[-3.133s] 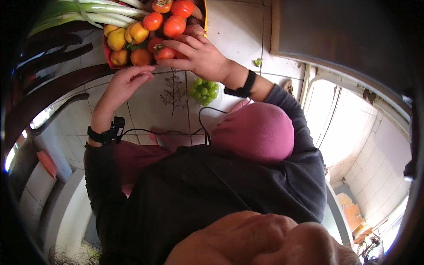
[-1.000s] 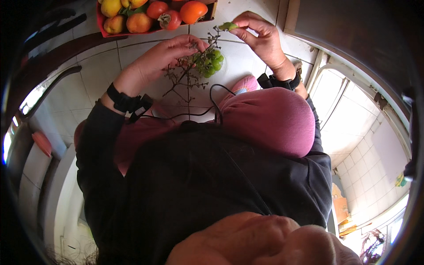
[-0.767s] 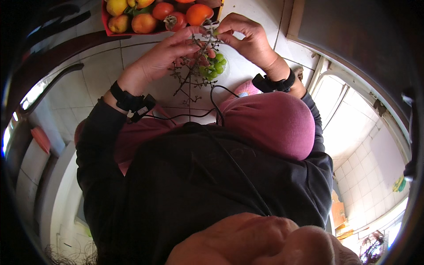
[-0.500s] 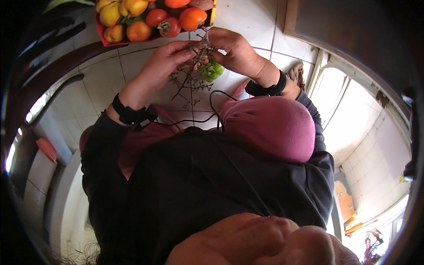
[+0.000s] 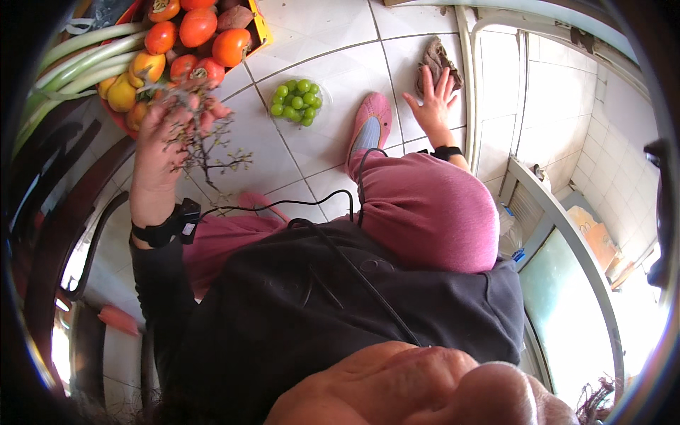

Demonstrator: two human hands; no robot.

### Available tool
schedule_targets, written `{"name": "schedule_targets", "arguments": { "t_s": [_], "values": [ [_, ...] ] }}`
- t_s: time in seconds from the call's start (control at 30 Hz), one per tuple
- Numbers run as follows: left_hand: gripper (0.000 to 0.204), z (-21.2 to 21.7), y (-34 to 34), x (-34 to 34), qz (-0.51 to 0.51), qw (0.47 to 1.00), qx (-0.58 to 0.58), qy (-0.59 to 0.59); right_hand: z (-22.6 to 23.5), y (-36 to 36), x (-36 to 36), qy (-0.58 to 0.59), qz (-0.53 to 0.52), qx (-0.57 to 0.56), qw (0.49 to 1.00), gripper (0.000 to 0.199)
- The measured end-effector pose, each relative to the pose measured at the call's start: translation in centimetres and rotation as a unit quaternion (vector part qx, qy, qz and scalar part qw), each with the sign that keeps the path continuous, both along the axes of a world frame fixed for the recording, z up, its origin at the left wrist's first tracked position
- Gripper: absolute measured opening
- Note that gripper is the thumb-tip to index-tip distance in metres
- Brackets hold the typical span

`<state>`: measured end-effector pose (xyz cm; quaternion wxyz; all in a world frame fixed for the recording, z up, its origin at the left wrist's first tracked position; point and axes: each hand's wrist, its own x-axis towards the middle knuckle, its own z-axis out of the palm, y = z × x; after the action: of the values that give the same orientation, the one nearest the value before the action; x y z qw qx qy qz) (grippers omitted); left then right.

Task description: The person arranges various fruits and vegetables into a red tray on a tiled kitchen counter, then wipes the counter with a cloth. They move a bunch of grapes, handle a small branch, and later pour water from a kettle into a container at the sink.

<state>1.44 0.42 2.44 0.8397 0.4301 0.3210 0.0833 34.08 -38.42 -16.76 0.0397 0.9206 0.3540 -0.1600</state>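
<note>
The person's left hand (image 5: 166, 124) grips a bare grape stem (image 5: 204, 150), its twigs spreading below and right of the fingers. Just beyond those fingers stands a box (image 5: 263, 25) of persimmons (image 5: 197, 28) and yellow fruit (image 5: 122, 93), with green-and-white stalks (image 5: 79, 69) to the fingers' left. Green grapes (image 5: 294, 101) lie between the two hands. The right hand (image 5: 431, 106) is splayed, its fingertips overlapping a crumpled brown cloth (image 5: 440, 53); contact cannot be told.

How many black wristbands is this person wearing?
2: one black wristband behind the left hand, which holds a brown branching stem; another behind the right hand.
</note>
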Motion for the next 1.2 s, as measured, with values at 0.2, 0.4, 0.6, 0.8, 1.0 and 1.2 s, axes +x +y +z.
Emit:
{"name": "schedule_targets", "arguments": {
  "t_s": [0.2,0.4,0.6,0.8,1.0,1.2],
  "values": [
    [0.031,1.1,-0.6,-1.3,0.056,0.997,0.035,0.048,-4.9,1.7,5.7,-0.072,-0.027,0.194,0.978,0.065],
    [0.032,3.1,-1.5,-2.2,0.051,0.993,0.041,0.103,-6.0,7.2,10.3,-0.093,-0.1,0.263,0.955,0.066],
    [0.033,3.3,-1.3,-1.8,0.062,0.992,0.042,0.106,-6.4,12.4,4.0,-0.062,0.062,0.329,0.94,0.048],
    [0.029,3.6,-0.9,-1.6,0.053,0.995,0.036,0.08,-4.2,17.2,-2.7,0.054,0.171,0.236,0.955,0.062],
    [0.027,3.3,-0.6,-2.3,0.064,0.994,0.013,0.083,-6.7,23.9,1.0,-0.016,0.11,0.26,0.959,0.062],
    [0.03,4.4,-1.4,-2.6,0.107,0.984,0.048,0.131,-8.7,32.8,5.3,0.037,0.144,0.417,0.897,0.053]
  ]
}}
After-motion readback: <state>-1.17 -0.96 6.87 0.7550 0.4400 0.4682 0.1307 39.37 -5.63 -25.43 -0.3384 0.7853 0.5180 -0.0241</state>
